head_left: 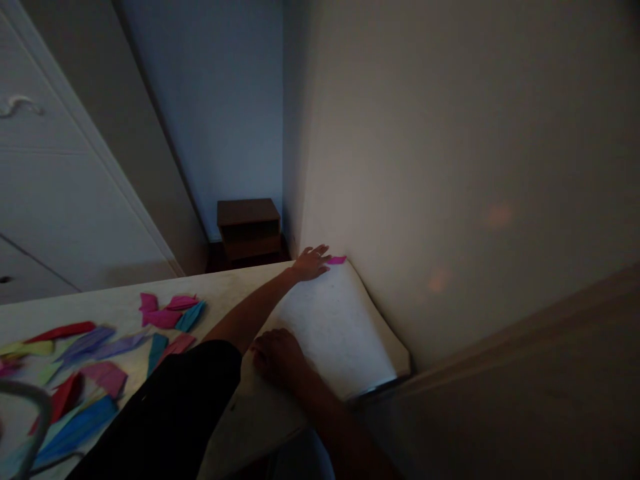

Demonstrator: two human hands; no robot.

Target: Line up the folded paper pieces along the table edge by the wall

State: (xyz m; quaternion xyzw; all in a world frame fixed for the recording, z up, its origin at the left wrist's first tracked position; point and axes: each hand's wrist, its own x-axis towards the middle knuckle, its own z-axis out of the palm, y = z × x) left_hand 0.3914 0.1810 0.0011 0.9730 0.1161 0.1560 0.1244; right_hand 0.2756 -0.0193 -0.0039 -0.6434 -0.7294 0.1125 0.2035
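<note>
Pretty dim in here, plain wall [425,147] running along the end of a pale worktop [335,327]. Left hand [311,263] is stretched out to the far corner, fingertips at a magenta strip [339,260]; can't tell if it's pinched. Right hand [277,357] is loosely curled nearer in, can't tell if it's holding anything. Crumpled colourful pieces [87,343] lie off left.

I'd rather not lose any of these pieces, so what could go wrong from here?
First, the pink strip lies at the table's far edge, right by the fingers of the left hand, so a nudge might send it over. Second, the black sleeve crosses close beside the loose coloured pieces, and could drag some along. Third, the scene looks dim, so a dropped piece might be hard to spot.
</note>
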